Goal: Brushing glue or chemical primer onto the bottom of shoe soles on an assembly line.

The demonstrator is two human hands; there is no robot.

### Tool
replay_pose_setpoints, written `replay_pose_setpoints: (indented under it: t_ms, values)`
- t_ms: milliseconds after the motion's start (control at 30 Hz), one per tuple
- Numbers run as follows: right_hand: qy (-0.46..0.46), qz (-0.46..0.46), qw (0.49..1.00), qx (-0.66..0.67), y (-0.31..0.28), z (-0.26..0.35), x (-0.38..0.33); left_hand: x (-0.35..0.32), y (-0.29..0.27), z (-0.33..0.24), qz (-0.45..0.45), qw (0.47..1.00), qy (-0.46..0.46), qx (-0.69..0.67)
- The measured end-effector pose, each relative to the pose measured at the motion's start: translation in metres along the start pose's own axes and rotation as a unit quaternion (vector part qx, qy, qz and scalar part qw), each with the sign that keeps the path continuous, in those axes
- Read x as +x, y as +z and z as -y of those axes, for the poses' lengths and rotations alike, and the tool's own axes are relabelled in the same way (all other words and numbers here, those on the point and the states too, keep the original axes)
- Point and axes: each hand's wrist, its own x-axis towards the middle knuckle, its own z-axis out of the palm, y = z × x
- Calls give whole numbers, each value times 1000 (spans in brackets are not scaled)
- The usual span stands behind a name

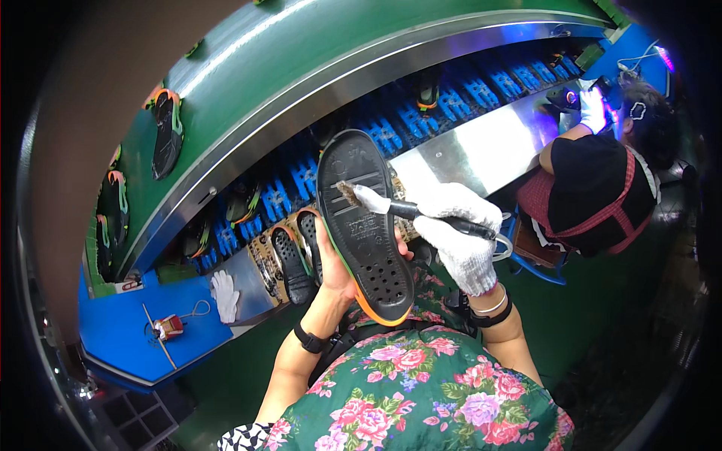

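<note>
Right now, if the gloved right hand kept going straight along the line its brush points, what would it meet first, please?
The right hand points its brush up-left, bristles apparently already touching the black shoe sole held by the left hand. So the sole comes first, though depth is hard to judge.

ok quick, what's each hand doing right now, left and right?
Left hand: bare, closed on the black sole, holding it up.
Right hand: white-gloved, closed on a brush, bristles on the sole.
</note>
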Motion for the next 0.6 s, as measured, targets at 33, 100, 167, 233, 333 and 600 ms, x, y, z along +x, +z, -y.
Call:
replay_pose_setpoints:
  t_ms: [33,100,167,233,333,600]
  values:
    - [1,6,1000,3,4,-1,-1,-3,0,-2,-1,1000,-5,-10]
    - [-8,-3,1000,-11,11,-6,-6,-9,5,-3,-14,1000,0,0]
    - [-37,7,998,-52,13,-19,-11,-14,11,-3,-59,998,8,-22]
    - [-66,16,993,-96,17,-25,-10,-15,9,-2,100,985,31,-138]
    - [-353,74,871,-333,23,-23,-2,-23,-1,-4,-129,985,100,61]
    - [-369,118,806,-448,22,-15,14,-16,5,4,-160,954,103,231]
